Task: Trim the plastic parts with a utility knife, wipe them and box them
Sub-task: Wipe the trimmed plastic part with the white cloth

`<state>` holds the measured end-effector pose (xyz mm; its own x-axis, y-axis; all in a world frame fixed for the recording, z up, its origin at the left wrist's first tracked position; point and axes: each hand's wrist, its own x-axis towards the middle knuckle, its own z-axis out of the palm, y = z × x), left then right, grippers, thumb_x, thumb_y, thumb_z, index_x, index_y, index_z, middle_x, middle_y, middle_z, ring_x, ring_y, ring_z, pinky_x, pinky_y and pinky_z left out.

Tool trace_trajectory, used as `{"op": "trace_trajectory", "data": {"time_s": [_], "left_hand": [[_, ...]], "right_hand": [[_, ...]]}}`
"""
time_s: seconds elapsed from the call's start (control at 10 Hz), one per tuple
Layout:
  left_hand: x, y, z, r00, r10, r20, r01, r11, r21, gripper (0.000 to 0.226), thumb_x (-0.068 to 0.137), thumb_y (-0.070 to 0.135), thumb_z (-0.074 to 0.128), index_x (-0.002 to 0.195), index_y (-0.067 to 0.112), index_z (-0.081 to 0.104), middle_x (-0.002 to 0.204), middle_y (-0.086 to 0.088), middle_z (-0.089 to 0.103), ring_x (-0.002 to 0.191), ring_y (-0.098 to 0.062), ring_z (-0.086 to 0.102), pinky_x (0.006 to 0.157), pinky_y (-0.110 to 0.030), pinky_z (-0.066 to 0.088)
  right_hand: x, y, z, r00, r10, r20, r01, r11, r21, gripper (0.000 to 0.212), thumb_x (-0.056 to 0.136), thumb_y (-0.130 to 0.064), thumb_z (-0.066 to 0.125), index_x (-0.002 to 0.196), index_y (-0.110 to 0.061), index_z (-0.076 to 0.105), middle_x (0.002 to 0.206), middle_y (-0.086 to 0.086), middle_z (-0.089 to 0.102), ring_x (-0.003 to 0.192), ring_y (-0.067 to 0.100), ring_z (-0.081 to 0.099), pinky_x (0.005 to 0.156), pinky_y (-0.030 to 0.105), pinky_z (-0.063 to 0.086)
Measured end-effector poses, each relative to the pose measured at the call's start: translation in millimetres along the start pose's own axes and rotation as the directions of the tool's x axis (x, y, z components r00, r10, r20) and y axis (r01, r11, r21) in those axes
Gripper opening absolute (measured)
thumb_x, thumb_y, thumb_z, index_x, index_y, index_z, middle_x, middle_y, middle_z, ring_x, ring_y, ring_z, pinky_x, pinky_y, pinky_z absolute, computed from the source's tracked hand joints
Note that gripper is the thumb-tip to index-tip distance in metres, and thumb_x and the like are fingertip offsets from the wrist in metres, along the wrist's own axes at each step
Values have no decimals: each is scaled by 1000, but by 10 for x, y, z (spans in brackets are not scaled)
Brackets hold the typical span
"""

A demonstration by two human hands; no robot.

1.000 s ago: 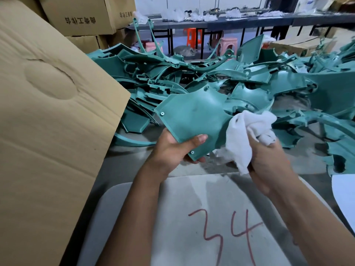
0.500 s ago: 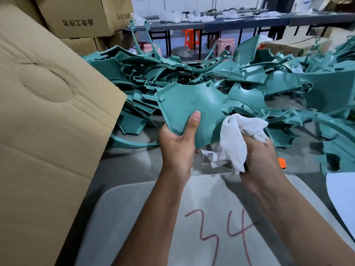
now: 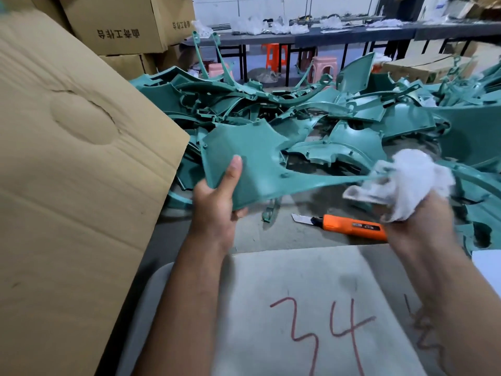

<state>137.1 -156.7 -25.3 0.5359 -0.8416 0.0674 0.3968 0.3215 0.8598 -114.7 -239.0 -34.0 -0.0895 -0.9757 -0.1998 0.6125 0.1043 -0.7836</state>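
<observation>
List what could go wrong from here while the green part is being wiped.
1. The orange utility knife lies on the table with its blade out, just beside the right hand; a wiping stroke might brush it.
2. The left hand pinches the flat green plastic part at one corner only, so pressure from the white cloth on the thin far arm may flex it or twist it loose.

Utility knife (image 3: pixel 344 225) on table (image 3: pixel 284 234), before parts pile (image 3: pixel 339 118); cardboard flap (image 3: pixel 67 172) at left.
</observation>
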Motion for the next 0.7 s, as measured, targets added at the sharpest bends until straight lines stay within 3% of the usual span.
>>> {"op": "trace_trajectory", "data": {"time_s": [0.1, 0.2, 0.3, 0.4, 0.5, 0.6, 0.7], "left_hand": [[67, 123, -202, 997, -33, -77, 28, 998, -64, 36, 87, 35, 75, 111, 12, 60, 87, 0, 67, 55, -5, 56, 34, -16, 30], [117, 106, -197, 977, -112, -180, 92, 989, -113, 22, 95, 24, 69, 110, 13, 58, 76, 1, 64, 47, -6, 51, 35, -16, 29], [87, 34, -37, 965, -245, -89, 216, 943, -251, 8, 100, 10, 57, 107, 5, 58, 66, -3, 62, 44, -8, 49, 35, -17, 32], [21, -78, 147, 946, -324, -11, 313, 921, -233, 15, 100, 4, 55, 113, -2, 55, 65, -9, 67, 45, -12, 55, 35, -19, 35], [-34, -177, 268, 936, -349, 38, 351, 932, -86, 20, 103, 7, 52, 121, -3, 55, 73, -12, 67, 49, -16, 60, 39, -20, 40], [-83, -234, 309, 950, -310, 26, 305, 944, 123, 35, 111, 26, 38, 123, 0, 57, 86, -17, 71, 57, -22, 65, 47, -24, 49], [-105, -311, 259, 988, -154, -3, 140, 889, 435, 44, 110, 43, 31, 117, 15, 64, 108, -13, 71, 77, -24, 67, 59, -33, 55]], "right_hand": [[169, -113, -112, 979, -164, -124, 139, 972, -188, 18, 109, -21, 45, 124, -22, 53, 120, -2, 64, 104, 15, 65, 104, 38, 56], [-56, -33, 42, 982, -159, 104, 181, 946, -270, 11, 99, -11, 58, 102, -15, 67, 94, 5, 73, 79, 16, 74, 73, 32, 63], [-386, 181, 281, 867, -62, 495, 231, 929, -289, 20, 107, -12, 54, 106, -9, 74, 87, 21, 69, 74, 36, 71, 68, 46, 63], [-436, 263, 321, 848, -53, 527, 232, 932, -280, 16, 93, -6, 70, 92, 3, 57, 67, 15, 57, 66, 25, 59, 69, 42, 54], [-423, 180, 308, 910, -38, 413, 86, 992, -98, 19, 85, -4, 60, 82, -12, 44, 64, 3, 48, 59, 14, 45, 65, 29, 47], [-359, 77, 272, 959, 12, 284, -7, 1000, -19, 21, 101, -3, 37, 86, -14, 46, 72, 6, 50, 55, 12, 53, 53, 20, 47], [-357, 16, 287, 951, -52, 305, 7, 989, 148, 39, 102, 4, 21, 77, -15, 44, 60, 3, 45, 48, 11, 47, 43, 15, 41]]}}
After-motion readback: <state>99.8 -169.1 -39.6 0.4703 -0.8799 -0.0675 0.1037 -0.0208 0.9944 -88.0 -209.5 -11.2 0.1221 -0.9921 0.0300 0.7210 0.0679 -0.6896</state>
